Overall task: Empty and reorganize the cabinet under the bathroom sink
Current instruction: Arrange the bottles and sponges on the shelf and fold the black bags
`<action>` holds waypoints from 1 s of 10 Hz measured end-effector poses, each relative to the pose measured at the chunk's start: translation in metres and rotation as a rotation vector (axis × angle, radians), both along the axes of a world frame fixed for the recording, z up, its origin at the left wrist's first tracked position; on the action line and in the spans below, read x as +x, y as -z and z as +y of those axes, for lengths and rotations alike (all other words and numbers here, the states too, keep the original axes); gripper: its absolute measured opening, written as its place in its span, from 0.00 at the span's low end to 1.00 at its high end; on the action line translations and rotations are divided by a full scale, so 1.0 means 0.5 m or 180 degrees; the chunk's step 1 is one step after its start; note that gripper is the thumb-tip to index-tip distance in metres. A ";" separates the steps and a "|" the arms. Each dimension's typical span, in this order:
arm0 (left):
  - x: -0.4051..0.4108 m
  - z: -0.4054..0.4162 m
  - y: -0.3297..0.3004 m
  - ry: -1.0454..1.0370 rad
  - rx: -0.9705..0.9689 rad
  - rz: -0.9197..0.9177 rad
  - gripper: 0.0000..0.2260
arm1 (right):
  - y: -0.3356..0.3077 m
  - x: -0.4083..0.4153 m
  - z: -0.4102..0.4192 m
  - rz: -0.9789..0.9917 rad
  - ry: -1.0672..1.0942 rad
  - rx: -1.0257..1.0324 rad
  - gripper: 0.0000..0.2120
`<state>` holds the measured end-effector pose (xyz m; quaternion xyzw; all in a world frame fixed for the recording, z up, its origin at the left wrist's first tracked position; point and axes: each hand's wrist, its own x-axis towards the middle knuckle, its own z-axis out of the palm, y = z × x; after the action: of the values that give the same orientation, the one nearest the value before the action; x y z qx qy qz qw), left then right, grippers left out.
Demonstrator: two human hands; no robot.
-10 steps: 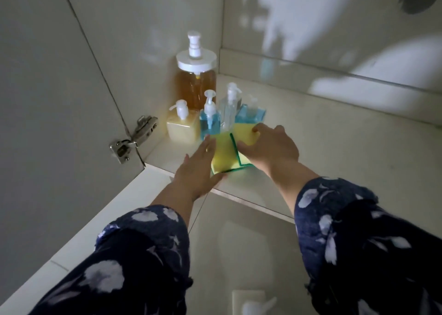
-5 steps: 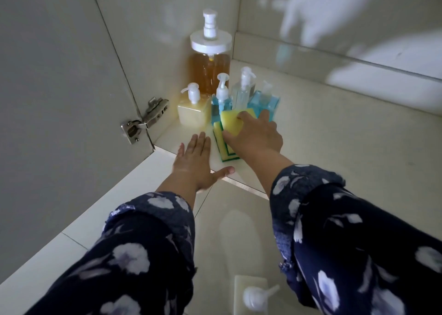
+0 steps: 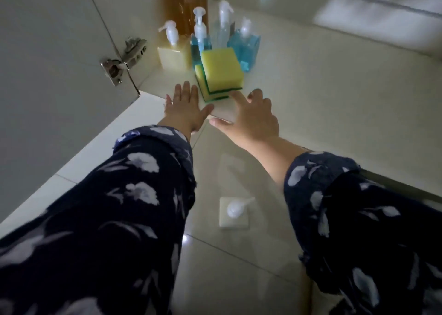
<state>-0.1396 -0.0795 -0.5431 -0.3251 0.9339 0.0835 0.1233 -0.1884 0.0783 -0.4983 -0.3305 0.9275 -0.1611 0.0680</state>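
Sponges (image 3: 221, 72) stacked near cabinet floor's (image 3: 323, 80) front edge, fronting pump bottles (image 3: 201, 39) clustered in back-left corner, likely to save space. Left hand (image 3: 183, 109) flat, empty; right hand (image 3: 254, 116) spread, forefinger at stack's base, gripping nothing.

Both arms, clad in dark blue sleeves with a pale floral print, are stretched forward. The left hand (image 3: 183, 108) is held flat, palm down, fingers straight and together, thumb spread towards the right hand (image 3: 254, 114). The right hand's index finger is extended forward, its thumb pointing left; nothing is gripped.
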 end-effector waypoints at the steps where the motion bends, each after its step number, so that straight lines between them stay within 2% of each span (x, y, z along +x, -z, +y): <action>1: 0.001 0.012 -0.001 -0.0065 0.0004 -0.0047 0.36 | 0.034 0.050 0.079 -0.0333 -0.0129 0.0169 0.33; 2: 0.003 0.020 -0.001 -0.0093 -0.0003 -0.0073 0.41 | 0.081 0.095 0.151 -0.0717 -0.0261 0.0410 0.35; 3: 0.002 0.025 0.001 -0.0113 -0.0049 -0.0089 0.43 | 0.132 0.131 0.201 -0.0975 -0.0292 0.0322 0.36; 4: 0.003 0.025 0.004 -0.0089 -0.0069 -0.0078 0.43 | 0.164 0.154 0.221 -0.1520 -0.0006 -0.0420 0.41; 5: 0.005 0.023 0.007 -0.0091 -0.0058 -0.0057 0.43 | 0.194 0.184 0.231 -0.1979 -0.0011 -0.0787 0.49; 6: 0.005 0.021 0.008 -0.0075 -0.0072 -0.0062 0.43 | 0.228 0.205 0.241 -0.2269 0.0144 -0.1071 0.51; 8: 0.007 0.024 0.008 -0.0066 -0.0097 -0.0035 0.42 | 0.250 0.189 0.242 -0.2156 -0.0142 -0.0846 0.56; 10: 0.006 0.022 0.012 -0.0064 -0.0081 0.0009 0.43 | 0.260 0.178 0.256 -0.1655 -0.0927 -0.0559 0.53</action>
<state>-0.1368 -0.0687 -0.5490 -0.3360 0.9317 0.0734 0.1169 -0.0993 0.2062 -0.6281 -0.4122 0.8044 -0.3083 0.2965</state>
